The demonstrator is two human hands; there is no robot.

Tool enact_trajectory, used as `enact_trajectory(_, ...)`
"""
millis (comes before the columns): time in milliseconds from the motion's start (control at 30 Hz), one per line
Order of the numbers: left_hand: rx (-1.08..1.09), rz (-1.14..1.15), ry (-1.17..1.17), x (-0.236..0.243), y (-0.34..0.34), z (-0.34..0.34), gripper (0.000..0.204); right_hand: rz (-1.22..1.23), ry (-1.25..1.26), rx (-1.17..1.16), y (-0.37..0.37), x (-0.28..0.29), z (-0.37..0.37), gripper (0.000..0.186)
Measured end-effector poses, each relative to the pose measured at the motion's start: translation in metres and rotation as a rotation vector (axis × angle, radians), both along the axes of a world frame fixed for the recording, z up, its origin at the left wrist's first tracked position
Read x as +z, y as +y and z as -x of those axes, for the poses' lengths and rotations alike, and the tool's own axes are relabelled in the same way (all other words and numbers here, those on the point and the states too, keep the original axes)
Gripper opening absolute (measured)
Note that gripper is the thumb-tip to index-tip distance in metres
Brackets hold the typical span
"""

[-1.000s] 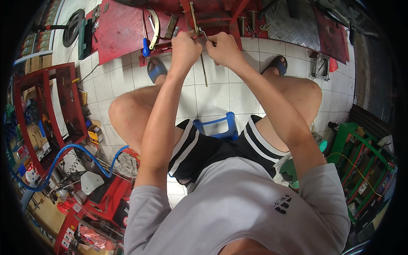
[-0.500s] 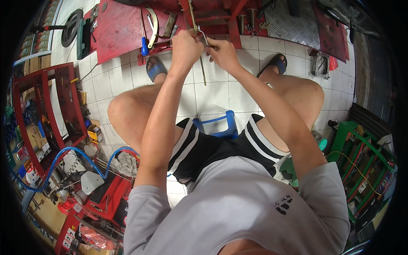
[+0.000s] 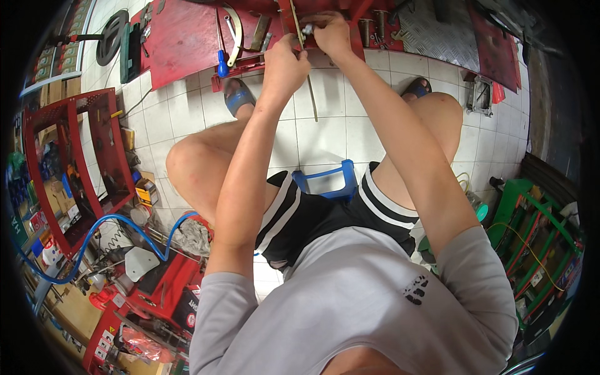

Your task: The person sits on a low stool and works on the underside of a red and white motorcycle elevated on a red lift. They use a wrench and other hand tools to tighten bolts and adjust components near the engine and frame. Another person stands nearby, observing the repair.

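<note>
A long thin metal rod [image 3: 313, 100] runs from the red metal bench [image 3: 181, 56] down over the white tiles. My left hand [image 3: 285, 65] is closed on the rod below a brass-coloured flat piece [image 3: 300, 36]. My right hand [image 3: 331, 37] is just right of it and higher, fingers curled at a small silver metal part [image 3: 308, 29]; its exact grip is unclear. On the bench to the left lie a blue-handled screwdriver [image 3: 222, 62], a curved cream piece [image 3: 237, 39] and metal bars [image 3: 260, 34]; to the right stand metal cylinders [image 3: 379, 25] among small nuts.
A blue stool [image 3: 322, 194] is between my legs. A red metal frame [image 3: 47, 125] and blue hose [image 3: 125, 219] fill the left side. A green rack [image 3: 525, 200] is at right. Tread plate [image 3: 437, 47] and a metal part [image 3: 480, 94] are at upper right.
My right hand has risen toward the bench, away from where it met my left hand, and the silver part has moved up with it. My left hand has shifted slightly right; the view has shifted slightly.
</note>
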State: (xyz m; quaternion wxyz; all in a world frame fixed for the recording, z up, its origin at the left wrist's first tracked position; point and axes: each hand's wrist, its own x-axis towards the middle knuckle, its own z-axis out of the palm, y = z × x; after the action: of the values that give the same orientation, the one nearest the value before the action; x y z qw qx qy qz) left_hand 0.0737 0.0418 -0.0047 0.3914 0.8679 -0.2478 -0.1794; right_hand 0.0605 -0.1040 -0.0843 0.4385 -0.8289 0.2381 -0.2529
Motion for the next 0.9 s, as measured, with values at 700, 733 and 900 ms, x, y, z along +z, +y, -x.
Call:
enact_trajectory(700,-0.002,-0.017,-0.013,0.003,0.001,-0.002,0.047,-0.21,0.461,0.151,-0.002,0.044,0.039,0.028)
enact_trajectory(733,0.003,-0.014,-0.01,0.003,0.001,-0.002,0.047,-0.398,0.471,0.175,-0.001,0.047,0.039,0.026)
enact_trajectory(900,0.032,0.016,0.038,0.007,0.0,0.0,0.033,-0.784,0.446,0.306,-0.002,0.062,0.037,0.022)
